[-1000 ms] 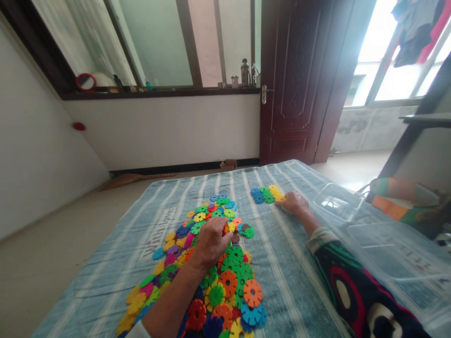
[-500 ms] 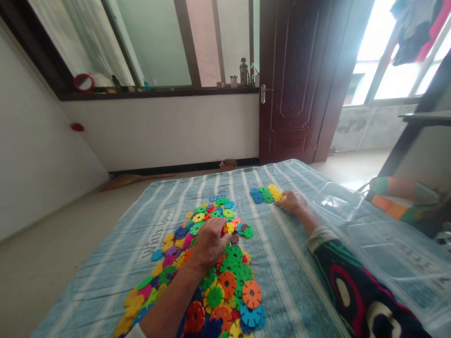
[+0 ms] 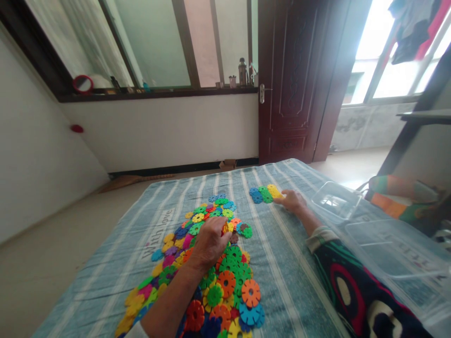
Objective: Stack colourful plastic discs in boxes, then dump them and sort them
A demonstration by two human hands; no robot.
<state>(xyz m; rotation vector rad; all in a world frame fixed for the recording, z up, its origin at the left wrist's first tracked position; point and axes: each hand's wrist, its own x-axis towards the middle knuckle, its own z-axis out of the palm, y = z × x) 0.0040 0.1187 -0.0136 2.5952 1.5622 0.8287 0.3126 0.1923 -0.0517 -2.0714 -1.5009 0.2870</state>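
A heap of coloured plastic snowflake discs lies spread over a blue striped cloth. My left hand rests on the heap with its fingers curled and pinched around a small disc. My right hand lies farther off on the cloth, fingers bent, touching a short row of joined discs in blue, green and yellow.
A clear plastic box and its lid sit at the cloth's right edge. A dark wooden door and a window sill with bottles stand beyond. Bare floor lies to the left.
Both hands have stayed almost in place. The view has shifted slightly.
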